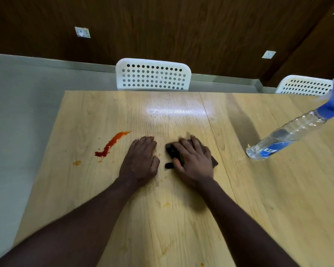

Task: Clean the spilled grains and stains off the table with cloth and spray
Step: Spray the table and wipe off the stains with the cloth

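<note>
Fingers (183, 147) of the right hand (196, 162) spread wide and flat, pressing down on a dark cloth (171, 151) near the middle of the tabletop (258, 199); cloth mostly hidden under the palm, edges showing to the left and right. Fingers (143, 142) of the left hand (141, 162) straight and close together, resting flat on bare wood just left of the cloth, holding nothing. Further left, well apart from the cloth, a long red-orange stain (112, 144) running diagonally, with a small orange spot (77, 162) nearer and to its left. A few tiny orange specks (166, 204) scattered on the wood around and nearer than the hands. At the right, well apart from both hands, a clear spray bottle (289, 135) with a blue head, set on the tabletop, untouched. Two white perforated chairs (152, 76) beyond the far edge. Judged from this: wiping step in hand at the centre, large stain not yet reached. Next move likely calling for a sweep of the cloth leftward over the red streak under firm downward pressure, perhaps with spray first, and for gathering the specks rather than scattering them.
</note>
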